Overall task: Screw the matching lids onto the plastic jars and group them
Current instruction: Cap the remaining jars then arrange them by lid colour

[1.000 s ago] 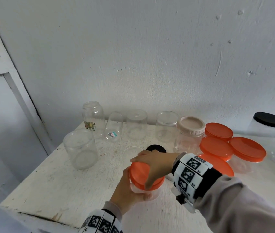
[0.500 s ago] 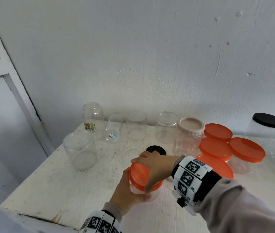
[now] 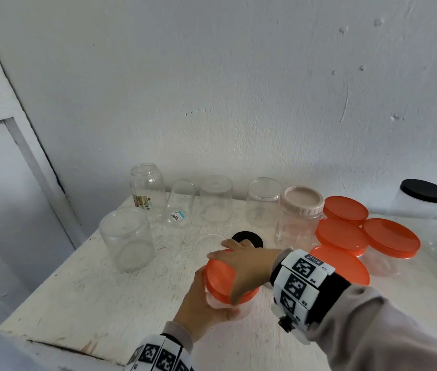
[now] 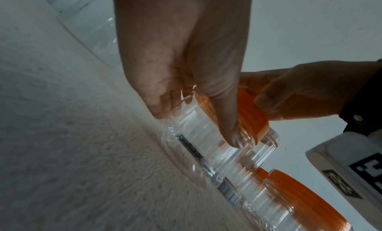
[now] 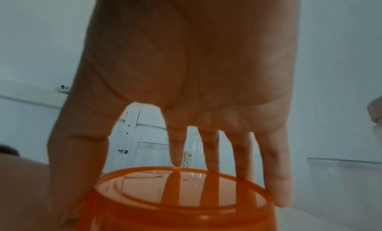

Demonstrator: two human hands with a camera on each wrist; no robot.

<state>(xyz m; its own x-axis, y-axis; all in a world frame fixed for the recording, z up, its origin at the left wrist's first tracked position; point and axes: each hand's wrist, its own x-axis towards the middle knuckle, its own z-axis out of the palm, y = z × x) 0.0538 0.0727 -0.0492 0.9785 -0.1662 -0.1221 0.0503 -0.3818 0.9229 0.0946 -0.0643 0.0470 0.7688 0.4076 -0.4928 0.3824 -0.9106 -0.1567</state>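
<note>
Left hand: the left hand point(image 3: 204, 303) wraps its fingers and thumb round the clear jar point(image 4: 208, 136), likely to stop the body turning while the lid is worked.
Right hand: the right hand point(image 3: 249, 266) sits on top, fingers and thumb spread down over the rim of the orange lid point(image 3: 221, 277), grasping it from above as one would to twist it.
Jar position: it stands upright on the white table point(image 3: 83, 295), near the front edge; whether the lid is fully tight I cannot tell.
Finished group: 4 orange-lidded jars point(image 3: 391, 236) cluster just to the right, touching or nearly so, with a beige-lidded jar point(image 3: 299, 215) beside them; this looks like the place to set the held one.
Loose lids: a black lid point(image 3: 246, 238) and a clear lid point(image 3: 208, 243) lie flat just behind the hands.
Open jars: 5 clear jars point(image 3: 127, 241) without lids stand at the back and left, some upside down.
Far right: a black-lidded jar point(image 3: 420, 202) by the wall.
Obstacles: the nearest orange-lidded jar is close to the right wrist, so a sideways move might knock it.
</note>
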